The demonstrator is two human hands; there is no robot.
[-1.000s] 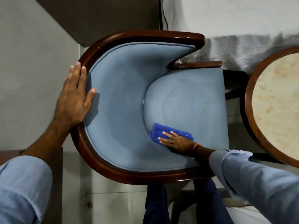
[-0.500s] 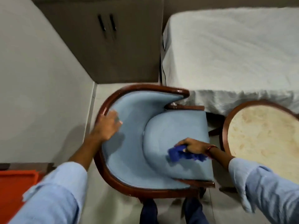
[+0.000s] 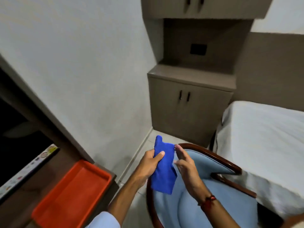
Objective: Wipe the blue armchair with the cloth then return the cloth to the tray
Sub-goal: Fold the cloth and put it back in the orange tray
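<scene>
The blue cloth (image 3: pixel 164 168) hangs in the air above the left rim of the blue armchair (image 3: pixel 213 199). My left hand (image 3: pixel 150 163) grips its upper part with thumb on top. On the cloth's right side, my right hand (image 3: pixel 185 165) has its fingers apart; one fingertip touches the top right corner. The armchair has a dark wooden frame and fills the lower right. An orange tray (image 3: pixel 72 195) sits empty on a dark wooden surface at the lower left.
A grey wall stands ahead on the left. A taupe cabinet (image 3: pixel 189 109) with two door handles is in the corner beyond the chair. A bed with a white sheet (image 3: pixel 266 137) lies on the right. A dark screen fills the left edge.
The cloth has left the chair seat and been lifted. My left hand came off the chair rim and took hold of it; my right hand let go. The view has swung up and left.
</scene>
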